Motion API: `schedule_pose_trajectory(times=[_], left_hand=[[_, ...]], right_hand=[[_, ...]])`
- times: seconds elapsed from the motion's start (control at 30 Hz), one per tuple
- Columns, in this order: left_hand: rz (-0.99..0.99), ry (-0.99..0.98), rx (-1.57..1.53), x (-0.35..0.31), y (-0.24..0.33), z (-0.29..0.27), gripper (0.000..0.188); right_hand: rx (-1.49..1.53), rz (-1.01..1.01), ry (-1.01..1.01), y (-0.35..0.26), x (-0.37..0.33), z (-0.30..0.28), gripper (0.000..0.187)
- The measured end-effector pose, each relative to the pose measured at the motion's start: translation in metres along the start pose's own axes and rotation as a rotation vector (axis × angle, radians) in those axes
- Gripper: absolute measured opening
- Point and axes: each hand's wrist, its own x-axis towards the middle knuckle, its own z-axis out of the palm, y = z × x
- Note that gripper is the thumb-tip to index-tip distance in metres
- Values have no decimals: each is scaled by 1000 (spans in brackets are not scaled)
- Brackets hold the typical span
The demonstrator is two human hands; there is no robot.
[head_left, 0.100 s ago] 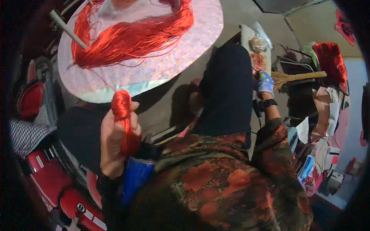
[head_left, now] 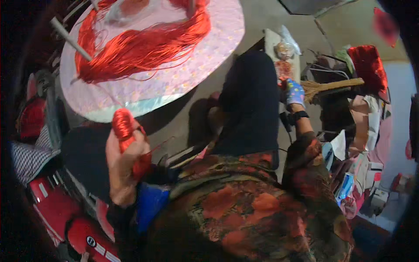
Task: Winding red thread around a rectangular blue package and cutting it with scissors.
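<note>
Gripping a wound bundle of red thread [head_left: 122, 123], the left hand [head_left: 121, 168] wraps around it near the edge of the round, cloth-covered table [head_left: 214, 49], where a large red skein [head_left: 150, 53] lies beside a grey rod [head_left: 70, 38]. The gloved right hand [head_left: 295, 93] is at a narrow pale board [head_left: 271, 43]; whether it holds anything is hard to tell.

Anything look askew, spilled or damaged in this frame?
Only slight untidiness: a loose red strand juts sideways beside the left hand, away from the red bundle it grips, and stray threads trail from the skein on the round table. No spill or damage is evident.
</note>
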Motion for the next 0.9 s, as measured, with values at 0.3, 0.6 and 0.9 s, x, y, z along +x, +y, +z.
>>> schedule_pose_trajectory(times=[0.3,0.6,0.9], left_hand=[[3,27,-179,8,-4,-5,30],[44,77,-478,15,-16,-22,46],[217,-34,-689,11,-5,-35,26]], right_hand=[[53,196,129,72,-7,6,31],[244,23,302,82,18,-29,38],[1377,-319,-1016,-137,-60,-85,30]])
